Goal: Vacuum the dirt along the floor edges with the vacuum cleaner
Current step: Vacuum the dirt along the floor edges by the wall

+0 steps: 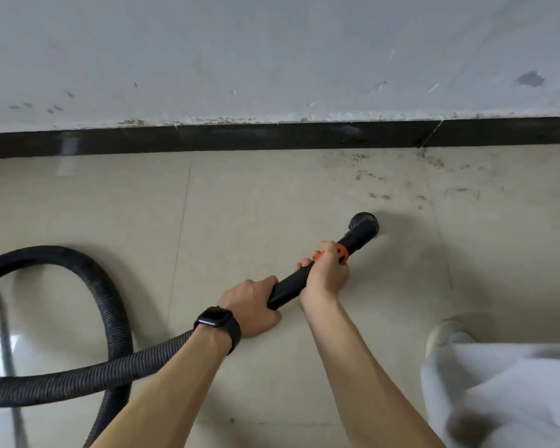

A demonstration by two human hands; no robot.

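Nearest me, two bare forearms (181,383) reach forward over beige floor tiles (240,205). The left hand (253,305), with a black watch (217,323) on its wrist, wraps its fingers round the rear of the black vacuum tube (288,287). The right hand (325,273) grasps the tube at the orange collar (341,253). The round nozzle (364,224) points down at the floor, just short of scattered dirt (401,179) below the black skirting (240,139). The ribbed hose (110,305) loops away to the left.

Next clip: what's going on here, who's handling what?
A person grips a black vacuum tube with both hands: the left hand at its rear end, the right hand by the orange collar. The nozzle is down at the tile floor, short of the dirt scattered near the black baseboard. The hose loops away to the left.
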